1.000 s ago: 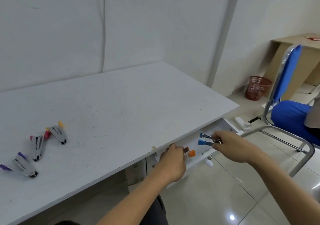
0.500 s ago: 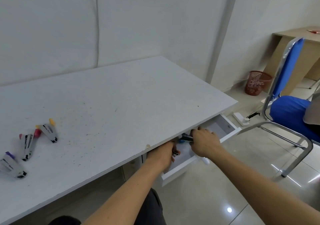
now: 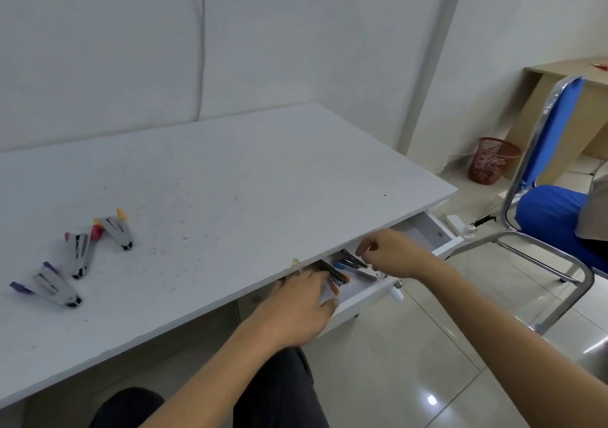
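Observation:
A white drawer (image 3: 365,297) stands pulled out under the white table's (image 3: 230,171) front right edge. An orange-ended stapler (image 3: 336,280) and a blue-ended stapler (image 3: 356,264) lie side by side in it. My left hand (image 3: 296,309) reaches into the drawer, its straight fingers touching the orange stapler while the thumb sticks out to the side. My right hand (image 3: 393,256) is over the drawer with curled fingers pinching the blue stapler's near end. The table edge hides the drawer's back part.
Three staplers lie on the table's left part: yellow (image 3: 115,230), pink (image 3: 82,253) and purple (image 3: 54,286). A blue chair (image 3: 552,203) stands to the right, with a red wastebasket (image 3: 492,161), a power strip (image 3: 459,223) and a wooden desk (image 3: 575,115) beyond it.
Both hands have lowered the orange and blue staplers from in front of the drawer down into it. The left hand's grip has loosened to straight fingers.

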`<state>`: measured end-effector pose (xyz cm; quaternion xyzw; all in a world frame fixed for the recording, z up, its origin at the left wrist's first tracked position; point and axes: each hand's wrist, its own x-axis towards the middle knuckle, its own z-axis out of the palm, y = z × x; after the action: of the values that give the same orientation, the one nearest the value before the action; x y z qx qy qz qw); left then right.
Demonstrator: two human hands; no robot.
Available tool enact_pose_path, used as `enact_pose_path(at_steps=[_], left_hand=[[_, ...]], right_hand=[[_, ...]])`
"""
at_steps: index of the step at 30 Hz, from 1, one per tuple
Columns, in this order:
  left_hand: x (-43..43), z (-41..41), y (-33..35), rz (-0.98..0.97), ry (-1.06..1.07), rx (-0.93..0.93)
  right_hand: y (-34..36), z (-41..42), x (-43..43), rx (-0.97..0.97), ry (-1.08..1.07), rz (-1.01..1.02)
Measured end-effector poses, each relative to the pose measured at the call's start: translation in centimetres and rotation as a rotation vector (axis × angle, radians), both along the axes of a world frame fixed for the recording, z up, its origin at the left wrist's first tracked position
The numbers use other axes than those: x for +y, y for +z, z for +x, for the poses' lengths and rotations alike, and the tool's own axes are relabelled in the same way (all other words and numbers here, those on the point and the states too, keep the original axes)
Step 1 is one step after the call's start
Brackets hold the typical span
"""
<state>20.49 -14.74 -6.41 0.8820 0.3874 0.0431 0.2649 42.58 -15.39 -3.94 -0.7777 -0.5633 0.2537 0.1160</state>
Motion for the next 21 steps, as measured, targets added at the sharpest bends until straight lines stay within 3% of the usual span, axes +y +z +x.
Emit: enact_pose_path(at_steps=[5, 12, 19, 21], left_hand=[[-0.6, -3.9, 2.7, -0.125, 0.136, -0.255], [1.5, -13.6, 4.2, 0.003, 0.441, -0.461], [4.3, -23.9, 4.3, 0.128, 0.786, -0.398], [5.2, -25.6, 4.3, 0.268, 0.864, -0.260]], right_hand=[[3.6, -4.2, -0.1, 0.198, 0.029, 0.119], [4.6, -13.8, 2.3, 0.323, 0.131, 0.272], [2.5, -23.2, 7.2, 0.361, 0.264, 0.271], [1.5, -26.7, 9.0, 0.377, 0.253, 0.260]])
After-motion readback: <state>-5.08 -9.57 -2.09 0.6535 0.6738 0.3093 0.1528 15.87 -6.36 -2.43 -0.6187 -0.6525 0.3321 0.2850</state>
